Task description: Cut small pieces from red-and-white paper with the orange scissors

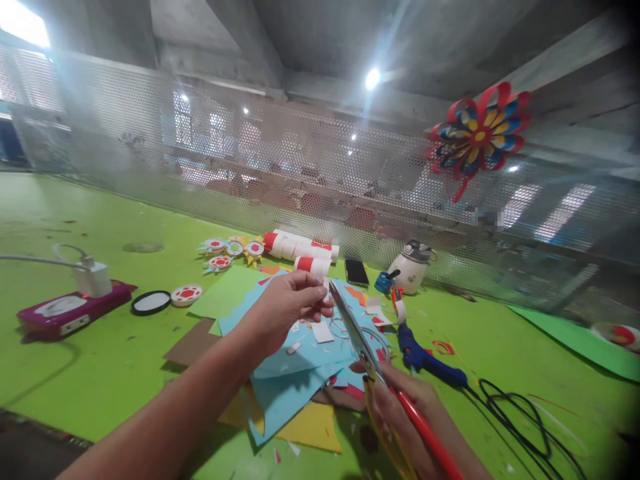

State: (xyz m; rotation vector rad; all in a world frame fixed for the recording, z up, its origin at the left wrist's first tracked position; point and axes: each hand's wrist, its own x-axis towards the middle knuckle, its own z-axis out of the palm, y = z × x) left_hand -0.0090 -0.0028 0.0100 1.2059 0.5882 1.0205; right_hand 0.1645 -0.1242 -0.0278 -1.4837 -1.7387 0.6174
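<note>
Head view: by the left hand [283, 307], a small white piece [326, 288] is pinched at the fingertips over blue sheets [280, 400]; to its right, scissors [354, 328] are gripped by the right hand [407, 403], tips just beside the piece.

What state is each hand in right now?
Left hand: closed, pinching a small white piece.
Right hand: closed around the handles of the scissors.

Scissor blades [351, 323]: smooth, shiny metal
Scissor handle [424, 430]: glossy plastic
Blue sheets [287, 403]: matt, smooth paper
Glue gun [434, 365]: smooth plastic
Power strip [103, 305]: glossy plastic
Table [65, 393]: smooth, faintly glossy
Mesh screen [300, 150]: perforated, metal-looking
Ceiling [325, 40]: matt, rough-looking concrete
</note>
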